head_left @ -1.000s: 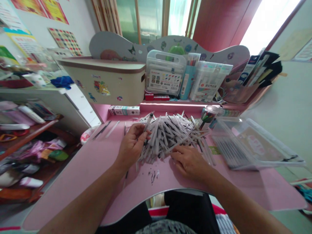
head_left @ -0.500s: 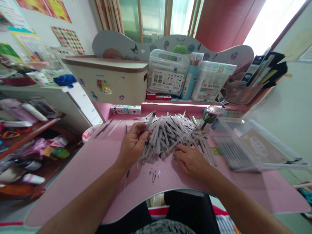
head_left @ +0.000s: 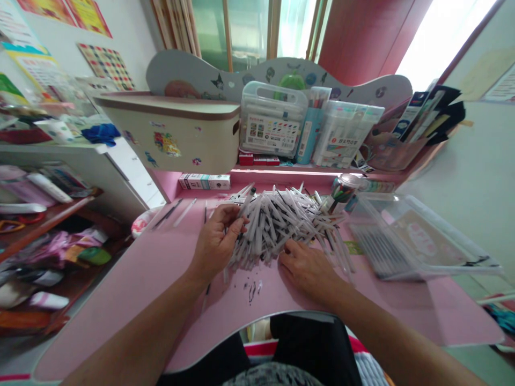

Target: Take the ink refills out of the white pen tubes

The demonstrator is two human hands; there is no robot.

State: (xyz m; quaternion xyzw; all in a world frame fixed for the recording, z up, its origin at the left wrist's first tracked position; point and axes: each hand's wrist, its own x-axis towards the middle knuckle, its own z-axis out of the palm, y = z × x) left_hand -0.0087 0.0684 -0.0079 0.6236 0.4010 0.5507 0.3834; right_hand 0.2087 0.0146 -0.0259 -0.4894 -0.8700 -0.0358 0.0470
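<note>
A big heap of white pens with black tips [head_left: 281, 222] lies on the pink desk [head_left: 161, 268] in front of me. My left hand [head_left: 215, 241] is curled at the heap's left side, fingers pinched on one white pen [head_left: 246, 201] that points up and away. My right hand [head_left: 308, 268] rests palm down at the heap's near edge, fingers bent into the pens; what they hold is hidden.
A clear plastic box [head_left: 406, 238] with pens inside lies at the right. A small jar of coloured pens [head_left: 341, 192] stands behind the heap. Marker cases [head_left: 271, 123] and a cream storage box [head_left: 173, 131] fill the shelf behind. Loose refills [head_left: 171, 212] lie at the left.
My right hand has shifted slightly left along the near edge of the heap. My left hand keeps its pinch on the pen, almost unmoved.
</note>
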